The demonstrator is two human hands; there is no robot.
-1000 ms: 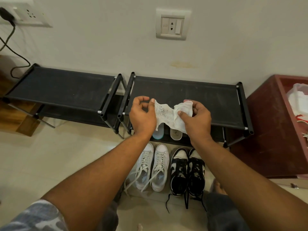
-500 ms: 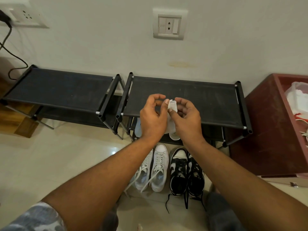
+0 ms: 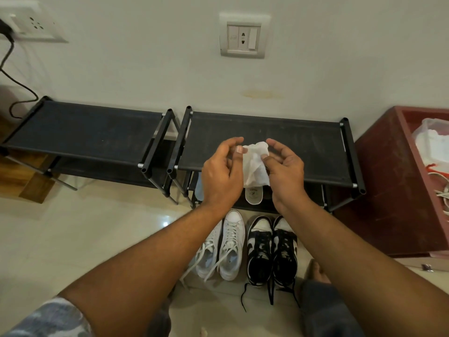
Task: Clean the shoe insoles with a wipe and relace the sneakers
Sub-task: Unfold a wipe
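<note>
Both hands are on the wipe (image 3: 255, 166); the left hand (image 3: 222, 171) pinches its upper corner between thumb and forefinger; the right hand (image 3: 285, 169) nips the opposite edge under its thumb, the other fingers loosely curled; the wipe hangs bunched and creased between them, in the air over the front edge of the shoe rack (image 3: 303, 147). It looks thin, limp and damp, next to weightless; it should drape and cling rather than keep a shape, and may tear if tugged hard; I'd fold it into a pad under flat fingers for scrubbing, not work from a corner pinch. Just below, a white insole (image 3: 254, 197) pokes out of the rack's lower shelf; probably light and bendy, best taken at the near end. Down on the floor (image 3: 85, 239), white sneakers (image 3: 223, 249) stand just beside black-and-white sneakers (image 3: 272, 251), both pairs with loose laces trailing.
</note>
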